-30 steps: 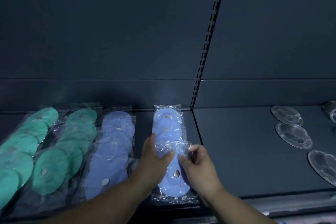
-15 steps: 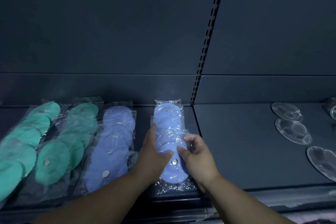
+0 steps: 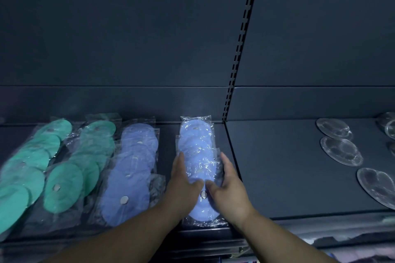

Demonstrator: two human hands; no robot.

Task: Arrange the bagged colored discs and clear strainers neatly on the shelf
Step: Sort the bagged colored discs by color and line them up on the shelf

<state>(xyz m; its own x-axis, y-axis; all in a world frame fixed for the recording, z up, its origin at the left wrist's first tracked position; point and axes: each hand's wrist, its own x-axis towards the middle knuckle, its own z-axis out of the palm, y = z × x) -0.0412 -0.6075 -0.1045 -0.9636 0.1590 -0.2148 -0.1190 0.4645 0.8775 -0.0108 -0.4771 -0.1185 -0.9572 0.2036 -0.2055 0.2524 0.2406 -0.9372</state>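
Observation:
A row of bagged blue discs (image 3: 196, 134) lies front to back on the dark shelf (image 3: 277, 166), just left of the shelf joint. My left hand (image 3: 183, 183) lies along its left side and my right hand (image 3: 228, 186) along its right side. Both have straight fingers against the plastic, with the thumbs resting on top of the near discs. To the left lie another blue row (image 3: 136, 156) and two green rows (image 3: 85, 156) (image 3: 32, 162). Clear strainers (image 3: 341, 150) (image 3: 333, 128) (image 3: 378, 186) lie on the right part of the shelf.
A slotted metal upright (image 3: 239, 49) runs up the dark back panel between the two shelf sections. More clear pieces (image 3: 388, 128) sit at the far right edge. Bare shelf surface shows between the blue row and the strainers.
My right hand has let go of the pinched plastic and moved to the right side of the row. My left hand has shifted to the left side. The row sits straighter.

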